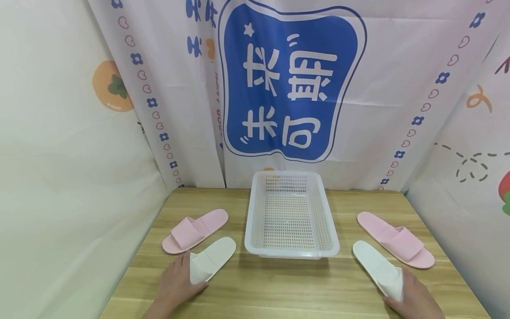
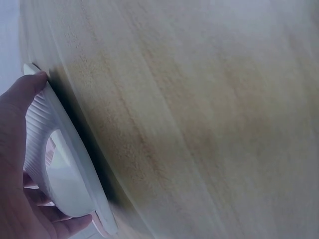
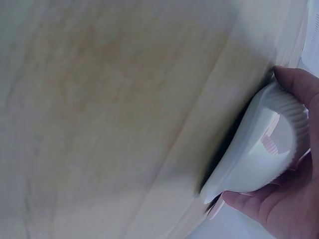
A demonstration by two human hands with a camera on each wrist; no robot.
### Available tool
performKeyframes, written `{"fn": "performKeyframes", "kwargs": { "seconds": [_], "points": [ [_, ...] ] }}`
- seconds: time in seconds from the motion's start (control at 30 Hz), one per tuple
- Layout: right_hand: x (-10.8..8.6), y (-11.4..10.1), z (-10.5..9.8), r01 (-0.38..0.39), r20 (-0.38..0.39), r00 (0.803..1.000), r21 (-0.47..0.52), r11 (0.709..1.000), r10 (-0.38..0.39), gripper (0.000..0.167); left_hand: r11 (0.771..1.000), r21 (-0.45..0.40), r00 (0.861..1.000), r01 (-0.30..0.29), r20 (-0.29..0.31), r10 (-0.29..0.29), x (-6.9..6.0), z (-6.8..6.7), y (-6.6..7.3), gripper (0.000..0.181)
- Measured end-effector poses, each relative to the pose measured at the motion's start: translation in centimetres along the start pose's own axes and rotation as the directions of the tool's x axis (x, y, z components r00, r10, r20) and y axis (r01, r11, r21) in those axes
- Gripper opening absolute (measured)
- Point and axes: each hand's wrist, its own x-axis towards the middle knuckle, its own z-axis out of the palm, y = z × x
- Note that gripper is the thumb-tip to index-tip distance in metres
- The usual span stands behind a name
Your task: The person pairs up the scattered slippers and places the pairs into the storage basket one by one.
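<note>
On the table's left side, my left hand point(image 1: 177, 279) grips a white slipper point(image 1: 217, 257) across its ribbed strap. The left wrist view has the thumb on one edge of that slipper point(image 2: 70, 184) and the fingers round the other. On the right, my right hand point(image 1: 414, 294) holds a second white slipper point(image 1: 372, 261) by its strap. In the right wrist view, thumb and fingers span this slipper point(image 3: 249, 154) from edge to edge. A pink slipper point(image 1: 215, 221) lies just beyond the left white one. Another pink slipper point(image 1: 374, 223) lies beyond the right white one.
A white perforated plastic basket point(image 1: 252, 221) stands at the back middle of the wood-grain table point(image 1: 279, 292), between the two pairs. Behind the table hangs a printed cloth point(image 1: 191, 110). Pale cloth walls point(image 1: 71, 199) close off both sides.
</note>
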Motion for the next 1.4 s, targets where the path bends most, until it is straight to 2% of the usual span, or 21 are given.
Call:
{"fn": "performKeyframes", "kwargs": {
  "seconds": [0.27,0.43,0.63,0.83,0.9,1.0,1.17,1.23,1.3,1.4],
  "points": [
    [-0.1,-0.2,-0.3,0.022,-0.021,1.0,-0.011,1.0,-0.023,0.094,1.0,-0.002,1.0,-0.007,-0.02,0.007,-0.1,-0.1,0.1,0.102],
    [-0.1,-0.3,-0.3,0.059,-0.08,0.995,-0.029,0.998,-0.061,0.093,1.0,0.002,0.998,-0.03,-0.062,0.03,-0.1,-0.3,0.1,0.102],
    [0.1,-0.3,-0.2,0.117,-0.169,0.978,-0.042,0.992,-0.122,0.091,0.999,0.022,0.994,-0.048,-0.099,0.05,0.1,-0.3,-0.1,0.102],
    [0.5,-0.3,-0.5,0.193,-0.235,0.951,-0.05,0.98,-0.199,0.091,0.996,0.034,0.984,-0.081,-0.154,0.085,0.2,-0.9,-0.1,0.104],
    [0.6,-0.4,-0.7,0.204,-0.252,0.945,-0.046,0.978,-0.209,0.092,0.995,0.038,0.978,-0.095,-0.181,0.1,0.3,-1.1,-0.1,0.104],
    [0.9,-0.5,-1.0,0.211,-0.272,0.937,-0.053,0.976,-0.217,0.093,0.99,0.048,0.961,-0.133,-0.239,0.141,0.5,-1.2,-0.3,0.104],
    [1.3,-0.8,-1.7,0.259,-0.339,0.901,-0.081,0.962,-0.271,0.093,0.972,0.077,0.905,-0.223,-0.355,0.236,1.1,-1.1,-0.7,0.102],
    [1.5,-0.9,-2.0,0.28,-0.365,0.884,-0.088,0.956,-0.292,0.093,0.966,0.085,0.891,-0.242,-0.376,0.256,1.4,-1.1,-0.9,0.102],
    [1.8,-0.9,-2.3,0.287,-0.374,0.877,-0.093,0.953,-0.301,0.094,0.965,0.095,0.885,-0.245,-0.385,0.262,1.6,-1.3,-0.9,0.103],
    [2.2,-0.9,-2.8,0.289,-0.377,0.875,-0.094,0.953,-0.302,0.095,0.966,0.104,0.888,-0.237,-0.379,0.259,2.0,-1.7,-1.0,0.105]
  ]
}}
